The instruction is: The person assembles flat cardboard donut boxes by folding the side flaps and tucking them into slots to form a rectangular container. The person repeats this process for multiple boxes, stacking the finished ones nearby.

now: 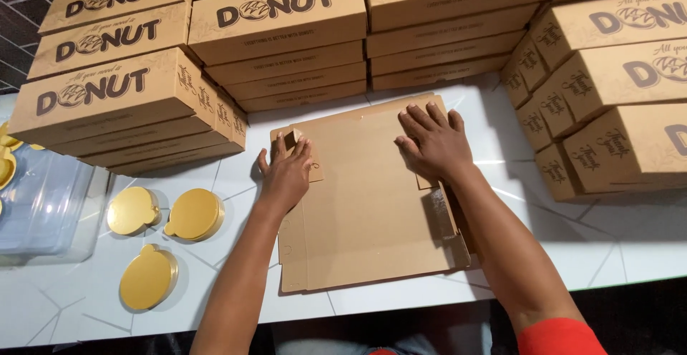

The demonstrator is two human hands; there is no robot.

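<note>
Both hands lie flat, fingers spread, gripping nothing: the left hand [286, 172] and right hand [433, 142] press one unfolded brown cardboard box [368, 205] against the white table [630, 251]. Three round gold boards [164, 237] sit left; stacks of assembled boxes [286, 33] surround it.

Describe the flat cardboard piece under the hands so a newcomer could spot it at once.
On the white table, between the stacks of brown boxes, lies a flat box blank. Both hands, left and right, press on it. Unlike its neighbours, it is unfolded and unprinted.
</note>
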